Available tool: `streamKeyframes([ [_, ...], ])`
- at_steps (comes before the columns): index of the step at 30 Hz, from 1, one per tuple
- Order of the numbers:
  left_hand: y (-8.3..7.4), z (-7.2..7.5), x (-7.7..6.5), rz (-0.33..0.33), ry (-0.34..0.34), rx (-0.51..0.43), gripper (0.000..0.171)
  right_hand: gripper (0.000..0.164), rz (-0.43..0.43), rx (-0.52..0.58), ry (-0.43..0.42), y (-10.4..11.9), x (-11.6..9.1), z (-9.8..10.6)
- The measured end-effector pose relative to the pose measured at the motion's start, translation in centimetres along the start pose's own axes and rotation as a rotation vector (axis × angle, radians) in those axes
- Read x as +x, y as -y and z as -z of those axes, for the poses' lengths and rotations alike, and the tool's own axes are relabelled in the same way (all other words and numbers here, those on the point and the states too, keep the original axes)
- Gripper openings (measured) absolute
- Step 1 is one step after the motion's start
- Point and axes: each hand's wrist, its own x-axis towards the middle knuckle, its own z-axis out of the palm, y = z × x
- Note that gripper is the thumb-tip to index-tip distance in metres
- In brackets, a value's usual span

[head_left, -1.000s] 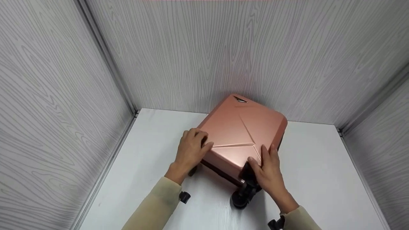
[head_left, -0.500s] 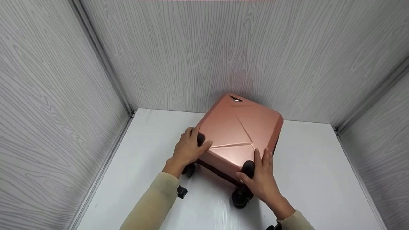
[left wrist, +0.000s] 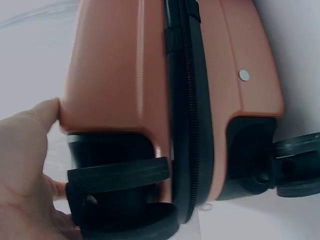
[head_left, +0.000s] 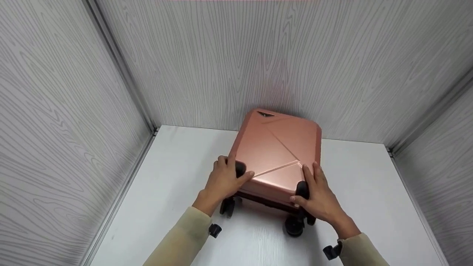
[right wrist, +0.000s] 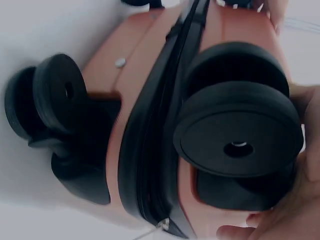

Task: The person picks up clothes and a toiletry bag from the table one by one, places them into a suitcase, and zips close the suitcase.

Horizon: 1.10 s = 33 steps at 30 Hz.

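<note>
A small rose-pink hard-shell suitcase [head_left: 275, 147] lies on its side on the white surface, grooved face up, wheeled end towards me. My left hand [head_left: 222, 179] grips its near left corner beside the black wheel mount, thumb on the face. On the near right corner, my right hand [head_left: 320, 197] holds with fingers along the face and side and thumb at the end edge. Black double wheels [right wrist: 240, 130] stick out between the hands. A dark zipper [left wrist: 191, 115] runs round the middle of the shell in the left wrist view. The suitcase's underside is hidden.
A grey wood-grain panel [head_left: 207, 66] stands behind the suitcase, close to its far end. Side panels rise at the left [head_left: 55, 129] and right [head_left: 439, 159]. The white surface [head_left: 173, 155] extends on both sides of the suitcase.
The suitcase has turned counterclockwise: its far end swung left, its wheeled end right. Both hands have moved with it, and the right hand has shifted its hold around the corner.
</note>
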Motion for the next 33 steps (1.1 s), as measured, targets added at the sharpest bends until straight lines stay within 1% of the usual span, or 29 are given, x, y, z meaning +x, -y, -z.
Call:
streamKeyframes([
  [3,-0.3,0.1,-0.5,0.0,-0.004,0.024,0.101,0.111,-0.001,-0.025,0.027,-0.4,0.4,0.6],
  [5,-0.6,0.0,-0.6,0.0,-0.006,0.033,0.102,0.11,-0.011,-0.028,0.029,-0.7,0.5,1.1],
  [9,-0.7,-0.1,-0.5,0.011,-0.001,0.029,0.105,0.111,-0.049,-0.023,0.023,-0.8,0.3,1.3],
  [13,-0.4,-0.2,-0.2,0.015,0.032,-0.036,0.109,0.116,-0.116,0.001,-0.015,-0.2,-0.4,0.7],
  [16,0.0,-0.4,0.0,0.007,0.073,-0.101,0.115,0.122,-0.167,0.065,-0.064,0.0,-0.9,0.0],
  [18,0.2,-0.7,0.1,-0.004,0.103,-0.123,0.121,0.125,-0.191,0.097,-0.091,0.1,-1.2,-0.4],
  [21,0.3,-1.2,0.2,-0.027,0.119,-0.124,0.13,0.127,-0.205,0.138,-0.141,-0.1,-1.3,-0.9],
  [23,0.2,-1.6,0.3,-0.034,0.107,-0.114,0.132,0.127,-0.201,0.151,-0.178,-0.3,-1.2,-0.9],
  [26,0.1,-1.8,0.2,-0.023,0.073,-0.115,0.129,0.125,-0.19,0.185,-0.214,-0.4,-0.9,-0.6],
  [30,-0.6,-2.0,0.0,0.022,0.028,-0.137,0.127,0.124,-0.191,0.204,-0.19,-0.9,-0.3,0.4],
  [33,-1.6,-2.4,0.0,0.037,-0.007,-0.146,0.128,0.125,-0.193,0.218,-0.171,-1.6,0.0,1.4],
])
